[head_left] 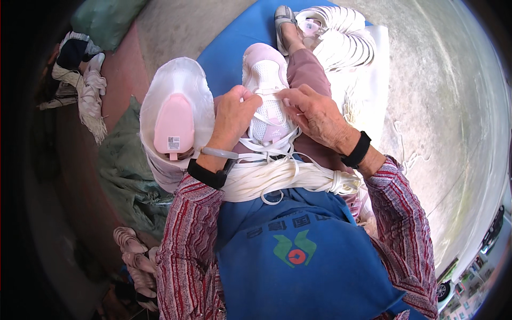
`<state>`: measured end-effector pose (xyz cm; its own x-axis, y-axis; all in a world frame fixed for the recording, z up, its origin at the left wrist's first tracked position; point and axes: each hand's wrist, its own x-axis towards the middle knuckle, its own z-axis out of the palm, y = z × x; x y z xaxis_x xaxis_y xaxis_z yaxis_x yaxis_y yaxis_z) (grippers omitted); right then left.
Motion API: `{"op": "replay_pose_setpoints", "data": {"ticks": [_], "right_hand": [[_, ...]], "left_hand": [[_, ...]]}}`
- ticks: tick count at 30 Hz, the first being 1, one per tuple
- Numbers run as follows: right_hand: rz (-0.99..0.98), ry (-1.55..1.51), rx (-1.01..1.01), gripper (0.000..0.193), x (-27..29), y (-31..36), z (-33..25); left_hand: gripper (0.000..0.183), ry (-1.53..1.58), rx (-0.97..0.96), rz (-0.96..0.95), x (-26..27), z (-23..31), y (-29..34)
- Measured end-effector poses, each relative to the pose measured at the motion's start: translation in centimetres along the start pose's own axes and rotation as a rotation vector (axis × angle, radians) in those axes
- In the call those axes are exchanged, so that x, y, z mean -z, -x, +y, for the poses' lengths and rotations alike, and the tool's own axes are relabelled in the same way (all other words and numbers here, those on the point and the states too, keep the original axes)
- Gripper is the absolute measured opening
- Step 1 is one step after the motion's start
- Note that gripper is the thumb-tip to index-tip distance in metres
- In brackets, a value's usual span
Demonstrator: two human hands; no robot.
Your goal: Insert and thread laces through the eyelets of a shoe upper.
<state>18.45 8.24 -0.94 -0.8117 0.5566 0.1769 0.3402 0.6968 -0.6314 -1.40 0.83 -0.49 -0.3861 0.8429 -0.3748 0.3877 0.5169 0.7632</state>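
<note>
A pink and white shoe upper point(265, 120) lies on my lap, its toe pointing away from me. My left hand point(236, 117) is at its left side, fingers pinched on a white shoelace point(256, 116) by the lacing holes. At the right side my right hand point(316, 114) has thumb and forefinger pressed together at the upper's edge; the lace there is mostly hidden by the fingers. Loose lace loops hang across the tongue's near end. A thick bundle of white shoelaces point(266, 180) lies across my lap on the blue apron point(298, 229).
To the left a stack of white and pink shoe uppers point(178, 80) stands close to my left forearm. Beyond my foot, another curved row of white uppers point(341, 37) lies on white sheeting. More shoe pieces point(92, 88) and dark green cloth point(125, 165) are on the left.
</note>
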Motion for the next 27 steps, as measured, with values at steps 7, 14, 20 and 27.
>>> {"op": "replay_pose_setpoints", "data": {"ticks": [7, 14, 20, 27], "right_hand": [[-0.061, 0.05, -0.085, 0.025, 0.4, 1.4, -0.1], [-0.163, -0.572, -0.491, 0.019, 3.3, 2.4, -2.9], [-0.101, -0.742, -0.416, 0.027, 0.7, 3.8, -5.0], [-0.172, -1.55, -0.804, 0.032, -1.2, 2.4, -6.1]], "left_hand": [[0.026, -0.097, -0.129, 0.039, 1.2, 0.5, 3.8], [0.026, -0.034, -0.101, -0.312, 2.9, 1.6, 9.7], [0.021, -0.156, -0.422, -0.263, 0.5, 3.9, 12.3], [0.021, 0.074, -0.293, -0.526, -0.5, 2.9, 13.1]]}}
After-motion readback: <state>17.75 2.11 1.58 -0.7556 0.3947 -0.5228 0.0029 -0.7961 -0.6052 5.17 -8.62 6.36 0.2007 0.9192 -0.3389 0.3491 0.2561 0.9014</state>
